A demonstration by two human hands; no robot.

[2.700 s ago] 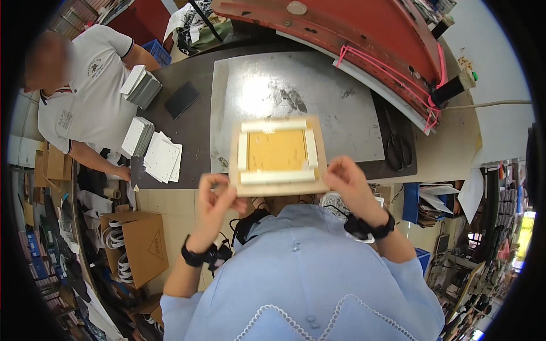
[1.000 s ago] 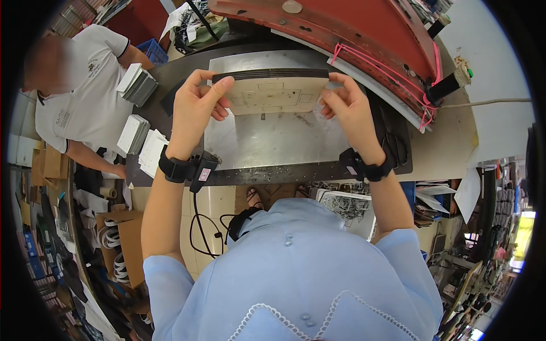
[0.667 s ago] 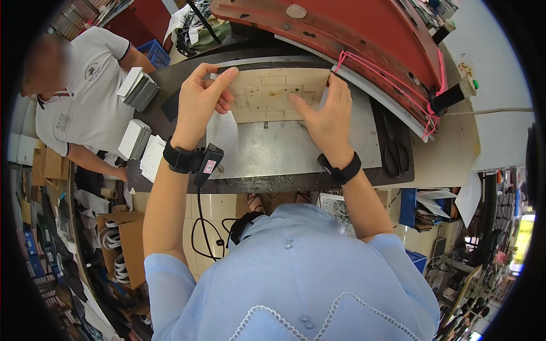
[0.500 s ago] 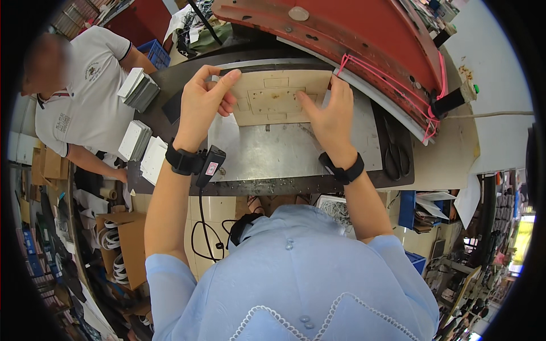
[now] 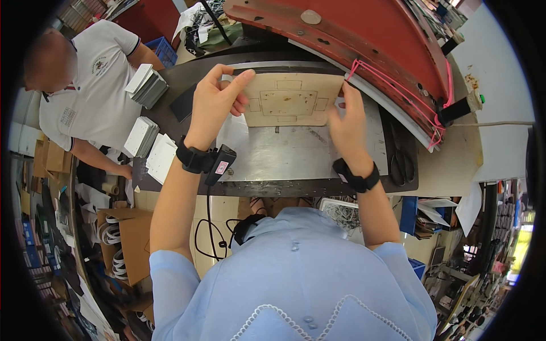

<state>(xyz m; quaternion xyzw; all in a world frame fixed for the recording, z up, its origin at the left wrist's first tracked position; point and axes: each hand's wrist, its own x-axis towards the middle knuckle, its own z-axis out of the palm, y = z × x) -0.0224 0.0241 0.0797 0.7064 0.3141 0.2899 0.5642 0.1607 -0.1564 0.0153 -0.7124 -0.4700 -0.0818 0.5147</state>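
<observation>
A tan flat board (image 5: 288, 103), marked with a large rectangle and smaller ones around it, is held tilted up over a grey metal plate (image 5: 273, 162). My left hand (image 5: 216, 108) pinches its upper left corner, thumb along the top edge and the other fingers curled. At the board's right edge, my right hand (image 5: 350, 128) grips it between thumb and fingers; this hand is slightly blurred. The board's far face is hidden from me. Its lower edge is close to the plate, and I cannot tell whether they touch.
A big red machine arm (image 5: 352, 34) with pink cord (image 5: 392, 85) overhangs the far right. Black scissors (image 5: 402, 165) lie on the dark table (image 5: 273, 187). White stacked pieces (image 5: 147, 86) stand at left, beside a person in a white shirt (image 5: 94, 74). A cardboard box (image 5: 133, 244) is lower left.
The board has turned slightly and its lower edge sits a little lower in view. My right thumb has slid off its face to the right edge. The whole view has shifted slightly.
</observation>
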